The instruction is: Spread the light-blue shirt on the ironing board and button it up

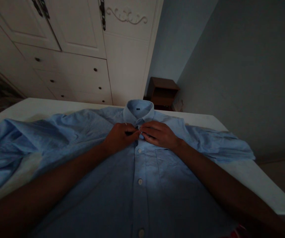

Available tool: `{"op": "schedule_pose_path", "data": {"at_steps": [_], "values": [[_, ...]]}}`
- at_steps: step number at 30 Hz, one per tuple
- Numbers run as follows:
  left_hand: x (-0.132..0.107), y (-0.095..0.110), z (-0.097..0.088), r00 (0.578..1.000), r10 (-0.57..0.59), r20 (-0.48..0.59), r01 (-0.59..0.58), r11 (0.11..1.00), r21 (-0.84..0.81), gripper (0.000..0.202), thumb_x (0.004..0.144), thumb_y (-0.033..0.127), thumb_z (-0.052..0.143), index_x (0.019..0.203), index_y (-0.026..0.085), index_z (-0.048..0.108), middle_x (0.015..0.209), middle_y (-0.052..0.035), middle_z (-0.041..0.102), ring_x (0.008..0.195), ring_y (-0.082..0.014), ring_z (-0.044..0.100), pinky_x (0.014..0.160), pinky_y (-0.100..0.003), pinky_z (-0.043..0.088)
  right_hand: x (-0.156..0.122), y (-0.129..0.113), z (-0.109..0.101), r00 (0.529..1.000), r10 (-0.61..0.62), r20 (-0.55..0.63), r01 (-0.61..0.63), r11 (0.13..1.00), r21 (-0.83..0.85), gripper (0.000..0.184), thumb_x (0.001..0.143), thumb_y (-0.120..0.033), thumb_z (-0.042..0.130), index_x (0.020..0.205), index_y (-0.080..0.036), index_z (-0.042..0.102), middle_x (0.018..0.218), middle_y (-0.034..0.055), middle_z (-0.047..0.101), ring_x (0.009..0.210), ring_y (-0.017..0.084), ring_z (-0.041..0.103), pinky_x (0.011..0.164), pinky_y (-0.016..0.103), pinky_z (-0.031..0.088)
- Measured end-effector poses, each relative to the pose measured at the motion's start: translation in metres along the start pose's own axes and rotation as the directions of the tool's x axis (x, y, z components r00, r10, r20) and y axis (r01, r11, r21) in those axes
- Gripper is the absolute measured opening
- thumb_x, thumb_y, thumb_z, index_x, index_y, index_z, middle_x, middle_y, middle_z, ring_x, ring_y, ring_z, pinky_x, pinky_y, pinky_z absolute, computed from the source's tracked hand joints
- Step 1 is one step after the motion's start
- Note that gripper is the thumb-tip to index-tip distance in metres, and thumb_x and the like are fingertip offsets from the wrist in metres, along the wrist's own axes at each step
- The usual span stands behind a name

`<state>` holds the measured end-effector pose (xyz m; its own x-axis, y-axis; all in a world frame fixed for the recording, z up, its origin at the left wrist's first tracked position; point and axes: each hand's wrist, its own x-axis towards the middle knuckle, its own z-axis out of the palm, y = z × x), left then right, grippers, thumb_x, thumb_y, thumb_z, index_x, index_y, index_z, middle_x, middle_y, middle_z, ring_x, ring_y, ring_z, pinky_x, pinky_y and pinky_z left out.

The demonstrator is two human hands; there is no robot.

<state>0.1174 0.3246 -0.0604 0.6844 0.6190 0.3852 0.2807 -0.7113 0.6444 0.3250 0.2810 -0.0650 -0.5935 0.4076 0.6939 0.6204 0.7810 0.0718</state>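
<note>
A light blue button-up shirt (87, 185) lies front side up, its collar (129, 114) at the far edge and both sleeves spread outward. Just below the collar, my left hand (121, 136) pinches the front placket between thumb and fingers. From the other side my right hand (159, 133) grips the same spot, fingertips meeting those of the left. The button there is mostly hidden by the fingers. Lower on the placket, white buttons (140, 181) run down the front. A chest pocket (168, 158) sits below my right hand.
The shirt rests on a white table (254, 185). Behind it stands a white wardrobe (127, 66) with doors and small-knobbed drawers. A brown wooden nightstand (163, 84) is beyond the far edge, near a grey wall (251, 72) on the right.
</note>
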Motion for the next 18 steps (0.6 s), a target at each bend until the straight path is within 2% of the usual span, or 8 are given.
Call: {"op": "schedule_pose_path", "data": {"at_steps": [7,13,18], "values": [[0.0022,0.0009,-0.0019,0.996,-0.078,-0.03,0.077,0.996,-0.035,0.039,0.087,0.031,0.052,0.053,0.014,0.05,0.05,0.0037,0.045,0.049,-0.0067,0.043,0.049,-0.019,0.032,0.003,-0.0018,-0.0008,0.998,0.054,-0.039,-0.056,0.997,-0.054,0.011,0.089,-0.023,0.058,0.094,-0.016,0.064,0.093,0.0086,0.069,0.086,0.018,0.067,0.076,0.031,0.058],[0.0033,0.0013,-0.0024,0.991,-0.122,-0.047,0.118,0.99,-0.08,0.039,0.086,0.033,0.053,0.052,0.014,0.049,0.049,0.004,0.042,0.047,-0.0069,0.039,0.046,-0.019,0.029,0.0016,-0.0014,0.0009,0.994,0.087,-0.065,-0.088,0.996,-0.014,0.012,0.089,-0.024,0.058,0.097,-0.017,0.064,0.094,0.0078,0.07,0.087,0.017,0.067,0.077,0.031,0.059],[0.0025,0.0007,-0.0022,0.985,-0.164,-0.055,0.156,0.98,-0.125,0.036,0.085,0.036,0.054,0.056,0.014,0.056,0.052,0.003,0.05,0.05,-0.0075,0.044,0.049,-0.019,0.033,0.0004,-0.0007,0.0015,0.99,0.127,-0.062,-0.121,0.989,0.091,0.019,0.088,-0.026,0.061,0.102,-0.015,0.063,0.098,0.0114,0.069,0.093,0.019,0.067,0.082,0.034,0.058]]}}
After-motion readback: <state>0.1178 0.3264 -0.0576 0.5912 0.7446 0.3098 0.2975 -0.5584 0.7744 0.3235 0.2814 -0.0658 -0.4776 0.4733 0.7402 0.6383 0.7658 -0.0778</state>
